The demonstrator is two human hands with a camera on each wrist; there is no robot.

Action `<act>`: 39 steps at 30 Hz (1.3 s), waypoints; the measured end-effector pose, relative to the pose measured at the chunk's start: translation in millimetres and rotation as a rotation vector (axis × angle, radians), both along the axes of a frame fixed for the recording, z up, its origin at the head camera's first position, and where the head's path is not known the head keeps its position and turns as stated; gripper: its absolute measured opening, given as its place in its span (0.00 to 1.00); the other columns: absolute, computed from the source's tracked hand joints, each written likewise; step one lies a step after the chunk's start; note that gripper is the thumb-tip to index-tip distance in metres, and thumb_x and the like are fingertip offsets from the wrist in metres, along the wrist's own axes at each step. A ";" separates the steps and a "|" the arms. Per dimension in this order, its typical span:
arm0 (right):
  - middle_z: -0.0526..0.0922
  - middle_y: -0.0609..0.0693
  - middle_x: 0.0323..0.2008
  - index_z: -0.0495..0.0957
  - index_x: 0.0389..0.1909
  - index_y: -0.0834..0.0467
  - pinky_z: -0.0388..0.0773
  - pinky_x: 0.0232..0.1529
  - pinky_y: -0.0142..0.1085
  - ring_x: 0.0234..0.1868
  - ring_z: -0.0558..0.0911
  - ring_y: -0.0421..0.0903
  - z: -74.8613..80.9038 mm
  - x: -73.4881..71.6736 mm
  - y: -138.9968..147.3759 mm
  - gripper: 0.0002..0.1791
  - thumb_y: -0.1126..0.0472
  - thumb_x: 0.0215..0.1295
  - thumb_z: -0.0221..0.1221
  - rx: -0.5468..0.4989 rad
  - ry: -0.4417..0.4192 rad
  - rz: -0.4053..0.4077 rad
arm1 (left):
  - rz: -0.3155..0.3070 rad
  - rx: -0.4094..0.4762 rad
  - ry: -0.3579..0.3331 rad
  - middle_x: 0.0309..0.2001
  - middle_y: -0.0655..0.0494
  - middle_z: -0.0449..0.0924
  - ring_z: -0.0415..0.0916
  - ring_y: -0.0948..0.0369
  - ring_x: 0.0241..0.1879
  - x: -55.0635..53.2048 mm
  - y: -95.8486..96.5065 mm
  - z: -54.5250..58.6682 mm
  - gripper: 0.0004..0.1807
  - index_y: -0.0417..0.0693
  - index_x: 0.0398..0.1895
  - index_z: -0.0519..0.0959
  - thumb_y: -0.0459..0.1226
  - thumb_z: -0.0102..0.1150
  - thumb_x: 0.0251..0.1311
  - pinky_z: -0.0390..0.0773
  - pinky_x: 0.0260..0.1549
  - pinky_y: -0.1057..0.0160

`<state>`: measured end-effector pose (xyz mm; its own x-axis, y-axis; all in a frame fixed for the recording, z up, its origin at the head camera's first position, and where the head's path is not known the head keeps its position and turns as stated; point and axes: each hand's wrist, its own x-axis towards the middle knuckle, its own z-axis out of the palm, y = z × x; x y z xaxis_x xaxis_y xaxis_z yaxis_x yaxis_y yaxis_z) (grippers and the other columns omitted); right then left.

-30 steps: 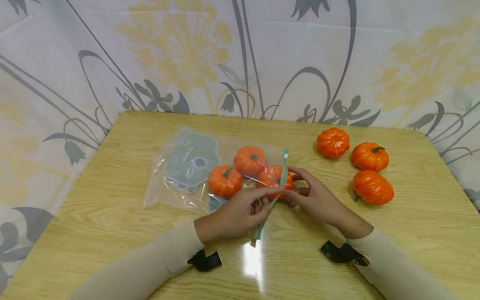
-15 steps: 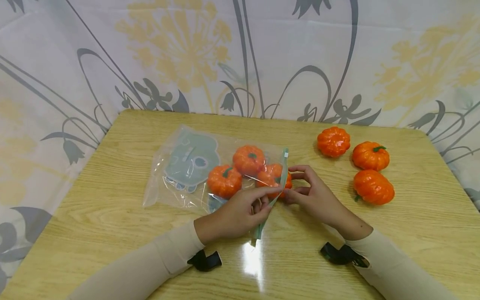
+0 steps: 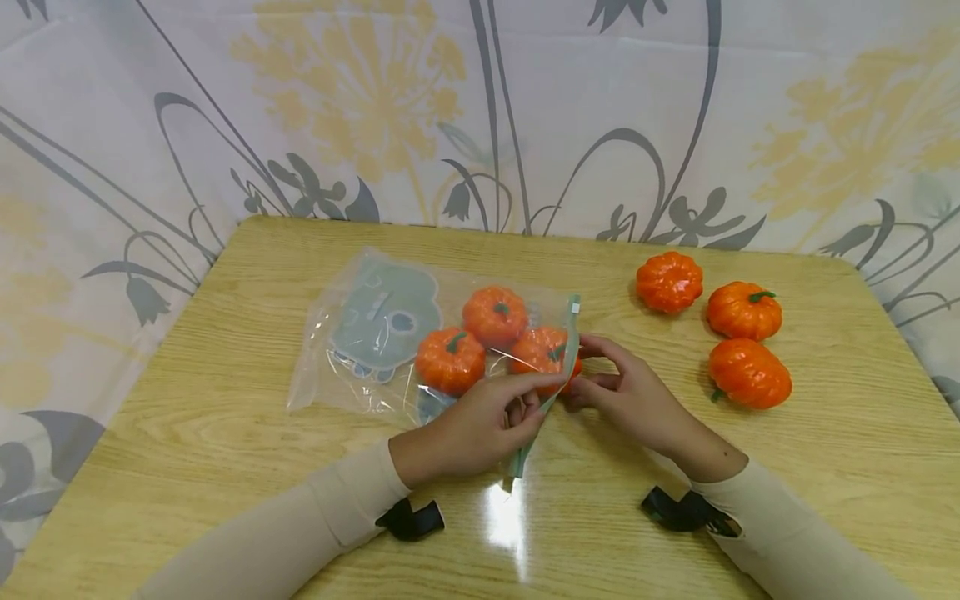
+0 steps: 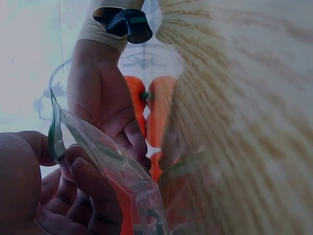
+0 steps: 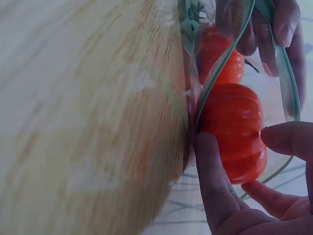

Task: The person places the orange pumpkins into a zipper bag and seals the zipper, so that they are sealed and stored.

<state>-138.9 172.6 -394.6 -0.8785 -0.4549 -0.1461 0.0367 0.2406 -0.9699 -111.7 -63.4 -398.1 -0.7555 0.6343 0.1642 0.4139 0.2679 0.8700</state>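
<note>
Pinching the green zip strip of a clear plastic bag [image 3: 390,333], the left hand [image 3: 480,429] has its thumb and curled fingers closed on the film near the bag's mouth — the left wrist view shows the crinkled edge caught between them. At 3 o'clock from it, the right hand [image 3: 633,396] curls thumb and fingertips round the small pumpkin [image 3: 542,350] sitting just inside the opening; the right wrist view shows fingertips touching its ribbed, glossy orange skin, with the zip rim arching over it. Two more pumpkins [image 3: 472,337] lie deeper in the bag at 10 o'clock, beside a flat grey-green printed figure. Three loose pumpkins [image 3: 723,325] — round, ridged, green-stemmed — sit at 2 o'clock on the pale wood-grain table [image 3: 225,433]. Behind hangs floral cloth [image 3: 375,108].
</note>
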 end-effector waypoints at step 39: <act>0.71 0.65 0.65 0.69 0.68 0.66 0.81 0.51 0.29 0.56 0.84 0.50 -0.1 0.0 5.5 0.23 0.68 0.73 0.54 0.086 0.212 0.001 | 0.120 -0.002 -0.009 0.32 0.58 0.74 0.68 0.68 0.27 -4.2 -0.4 -3.4 0.24 0.44 0.69 0.72 0.31 0.52 0.70 0.72 0.27 0.72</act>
<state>-139.0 178.2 -394.6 -0.8932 -0.4497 0.0031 -0.1658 0.3228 -0.9318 -115.9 -63.8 -401.5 -0.8273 0.5396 0.1561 0.3712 0.3166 0.8729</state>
